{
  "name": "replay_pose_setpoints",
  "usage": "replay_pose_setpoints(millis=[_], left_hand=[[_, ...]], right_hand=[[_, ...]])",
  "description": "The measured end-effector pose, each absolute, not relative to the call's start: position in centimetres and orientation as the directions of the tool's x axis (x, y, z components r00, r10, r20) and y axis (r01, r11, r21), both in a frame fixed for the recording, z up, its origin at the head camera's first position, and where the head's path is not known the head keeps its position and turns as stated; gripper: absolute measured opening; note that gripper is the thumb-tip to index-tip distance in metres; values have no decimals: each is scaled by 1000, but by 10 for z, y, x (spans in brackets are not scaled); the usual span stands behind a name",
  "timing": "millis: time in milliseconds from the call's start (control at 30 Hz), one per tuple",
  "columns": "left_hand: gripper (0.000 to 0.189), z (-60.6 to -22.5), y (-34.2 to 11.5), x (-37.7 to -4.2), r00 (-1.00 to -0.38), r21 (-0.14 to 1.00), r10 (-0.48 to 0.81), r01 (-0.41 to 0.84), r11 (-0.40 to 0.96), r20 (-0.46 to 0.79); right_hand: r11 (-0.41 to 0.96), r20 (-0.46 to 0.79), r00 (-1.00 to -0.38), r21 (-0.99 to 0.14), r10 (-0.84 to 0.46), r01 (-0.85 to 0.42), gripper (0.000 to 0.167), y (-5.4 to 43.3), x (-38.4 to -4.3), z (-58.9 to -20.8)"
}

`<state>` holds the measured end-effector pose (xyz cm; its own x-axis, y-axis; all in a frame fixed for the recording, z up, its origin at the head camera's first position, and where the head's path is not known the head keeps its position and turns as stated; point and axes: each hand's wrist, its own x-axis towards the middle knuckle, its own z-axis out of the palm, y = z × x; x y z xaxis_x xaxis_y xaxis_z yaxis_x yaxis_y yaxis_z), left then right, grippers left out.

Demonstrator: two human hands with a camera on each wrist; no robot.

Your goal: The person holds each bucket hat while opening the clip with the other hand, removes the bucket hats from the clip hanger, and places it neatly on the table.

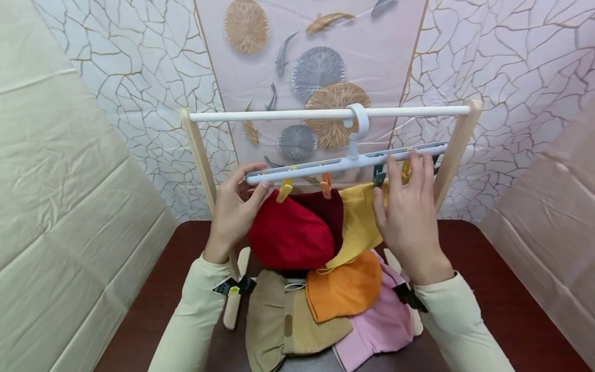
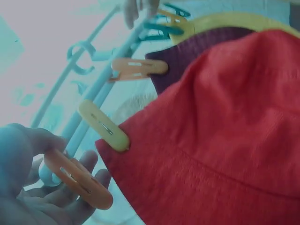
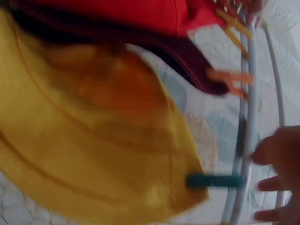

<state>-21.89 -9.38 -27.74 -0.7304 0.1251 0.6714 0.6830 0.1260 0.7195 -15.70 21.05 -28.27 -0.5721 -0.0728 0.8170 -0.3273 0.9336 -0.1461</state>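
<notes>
A pale clip hanger [image 1: 321, 168] hangs by its hook from a white rod, its left end tilted lower. My left hand [image 1: 232, 209] grips that end between thumb and fingers, beside an orange clip [image 2: 79, 180]. My right hand [image 1: 411, 222] has its fingers extended over the right half, fingertips at the bar near a dark green clip [image 1: 379, 178]. From the hanger hang a red hat [image 1: 290, 235] under a yellow clip [image 1: 284, 191], a maroon hat [image 1: 333, 206] under another orange clip [image 1: 326, 186], and a yellow hat [image 1: 358, 219] at the green clip.
The rod [image 1: 279, 115] belongs to a wooden-legged rack [image 1: 200, 150] standing on a dark red-brown table [image 1: 153, 305]. Below the hanger lie an orange hat [image 1: 348, 289], a khaki hat [image 1: 265, 315] and a pink hat [image 1: 383, 330]. A patterned cloth backdrop [image 1: 139, 62] is behind.
</notes>
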Motion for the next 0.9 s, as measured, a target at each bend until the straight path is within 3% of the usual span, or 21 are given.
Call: replay_pose_setpoints(millis=[100, 167, 300, 400, 533, 633, 733, 833, 900], left_hand=[[32, -281, -87, -213, -752, 747, 133, 658, 93, 646], [32, -283, -82, -211, -760, 757, 134, 648, 80, 636], [31, -286, -71, -208, -773, 775, 136, 630, 49, 620], [30, -288, -63, -206, -778, 783, 123, 622, 13, 616], [32, -293, -53, -205, -789, 794, 107, 608, -8, 605], [46, -297, -47, -203, -822, 831, 134, 557, -14, 553], [72, -298, -41, -203, -870, 885, 173, 464, -29, 462], [92, -299, -33, -206, -901, 919, 190, 367, -141, 389], [94, -300, -28, -208, -907, 915, 196, 324, -241, 373]], right_hand=[[868, 883, -453, -129, -119, -480, 44, 196, -148, -297], [820, 887, -436, -132, -153, -557, 37, 185, -143, -309], [780, 801, -570, -234, -185, -581, 34, 166, -140, -331], [799, 703, -694, -324, -156, -507, 45, 156, -145, -345], [812, 587, -805, -426, -87, -399, 56, 149, -152, -356], [781, 533, -845, -510, -41, -360, 49, 149, -157, -359], [718, 508, -861, -600, 2, -353, 33, 153, -157, -359], [644, 488, -872, -680, 42, -349, 20, 158, -153, -358], [611, 466, -883, -715, 54, -340, 17, 160, -148, -356]])
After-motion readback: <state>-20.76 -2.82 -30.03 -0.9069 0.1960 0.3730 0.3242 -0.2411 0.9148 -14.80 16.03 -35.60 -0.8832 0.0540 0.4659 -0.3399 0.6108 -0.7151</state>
